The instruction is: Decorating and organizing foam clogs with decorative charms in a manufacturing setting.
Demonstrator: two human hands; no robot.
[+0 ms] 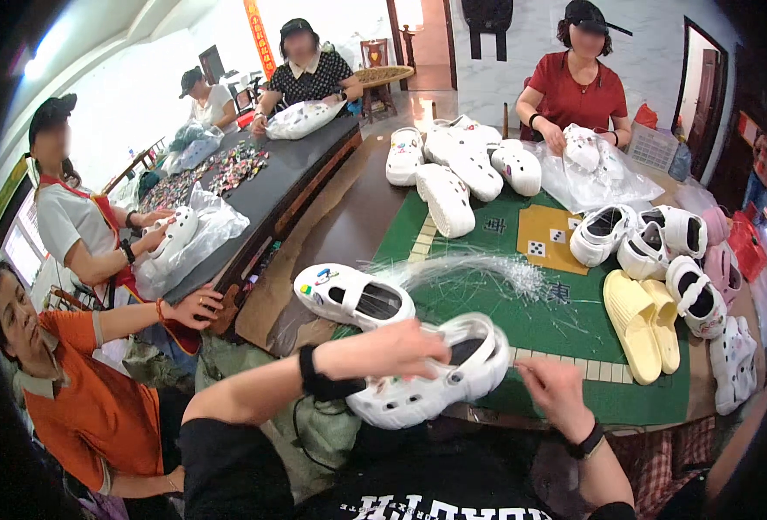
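Observation:
A white clog (409,399) with holes and a heel strap is held at the table's near edge, tilted in front of me. My left hand (405,347) is closed over its upper by the foot opening; its fingertips are partly hidden. To the right of the heel strap, my right hand (555,390) is closed in a pinch. What sits between its fingers is too small to make out. Just beyond my left hand lies another white clog (318,290) with colourful charms on its toe. A bundle of clear plastic strands (496,276) spreads over the green mat (453,316).
Several white clogs (446,201) are piled at the far side. Yellow slides (630,325) and more white shoes (695,295) stand at the right. Co-workers handle clogs in plastic bags across the table and at a dark table (301,169); a person in orange (97,390) is close at left.

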